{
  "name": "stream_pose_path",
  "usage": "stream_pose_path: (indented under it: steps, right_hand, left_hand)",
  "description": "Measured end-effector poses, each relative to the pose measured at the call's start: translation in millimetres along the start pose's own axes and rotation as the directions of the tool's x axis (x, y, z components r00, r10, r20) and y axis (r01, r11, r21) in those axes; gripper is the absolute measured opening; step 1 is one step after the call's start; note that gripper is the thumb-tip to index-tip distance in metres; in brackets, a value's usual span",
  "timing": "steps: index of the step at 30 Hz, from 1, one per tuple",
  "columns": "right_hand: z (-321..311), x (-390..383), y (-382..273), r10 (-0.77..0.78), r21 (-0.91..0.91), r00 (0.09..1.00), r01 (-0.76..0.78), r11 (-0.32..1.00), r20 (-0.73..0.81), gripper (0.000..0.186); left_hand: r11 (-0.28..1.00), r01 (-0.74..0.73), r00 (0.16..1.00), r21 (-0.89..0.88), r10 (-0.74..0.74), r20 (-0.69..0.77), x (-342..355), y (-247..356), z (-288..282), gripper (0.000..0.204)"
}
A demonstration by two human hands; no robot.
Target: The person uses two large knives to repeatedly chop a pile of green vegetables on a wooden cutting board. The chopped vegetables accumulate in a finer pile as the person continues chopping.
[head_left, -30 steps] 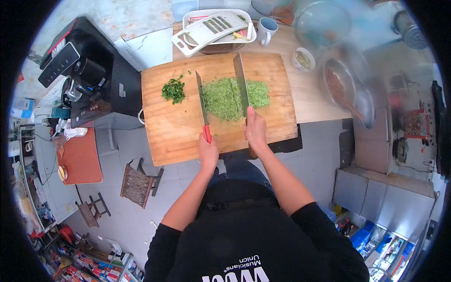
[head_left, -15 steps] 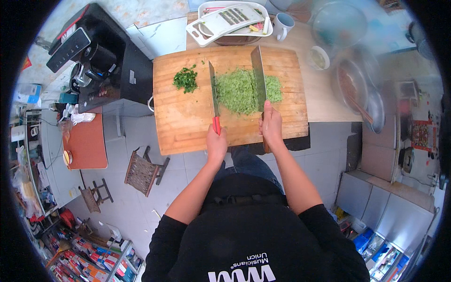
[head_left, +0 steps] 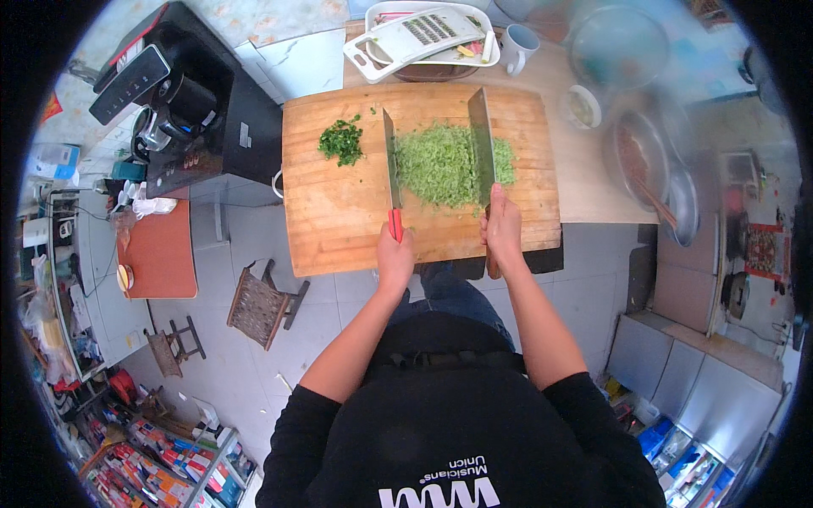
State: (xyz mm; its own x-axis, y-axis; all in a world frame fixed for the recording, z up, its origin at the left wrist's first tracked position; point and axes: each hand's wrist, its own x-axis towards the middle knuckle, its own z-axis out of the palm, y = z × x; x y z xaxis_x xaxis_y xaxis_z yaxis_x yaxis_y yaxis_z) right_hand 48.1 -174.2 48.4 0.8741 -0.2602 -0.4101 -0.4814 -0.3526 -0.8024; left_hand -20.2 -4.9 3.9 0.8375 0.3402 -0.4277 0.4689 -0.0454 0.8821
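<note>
My left hand (head_left: 395, 254) grips the red handle (head_left: 395, 227) of a knife, whose upright blade (head_left: 389, 152) stands along the left side of a pile of finely chopped pale green vegetable (head_left: 436, 165). My right hand (head_left: 504, 229) is wrapped round the wooden handle of a wide cleaver (head_left: 480, 135), its blade upright within the right part of that pile, with a smaller portion beyond it. Both tools are on or just over a large wooden cutting board (head_left: 330, 229). A small heap of dark green chopped leaves (head_left: 340, 142) lies apart at the board's left.
A black appliance (head_left: 246, 152) stands left of the board. Behind are a white tray (head_left: 377, 17) with a grater (head_left: 423, 34) and a mug (head_left: 517, 51). At right are a small bowl (head_left: 584, 106) and a steel basin (head_left: 635, 157) with chopsticks. Stools (head_left: 262, 305) stand below left.
The whole view has shifted, so board and surroundings appear farther right and higher than a second ago. Both hands keep their grips, with the blades at nearly the same places on the board.
</note>
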Motion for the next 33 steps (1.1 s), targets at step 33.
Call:
stream_pose_path:
  steps: [33]
  right_hand:
    - [-27, 6, 0, -0.010, -0.038, 1.000, 0.010, 0.999, 0.000, 0.057]
  left_hand:
    - [0.998, 0.068, 0.998, 0.002, -0.068, 0.010, 5, -10, -1, 0.011]
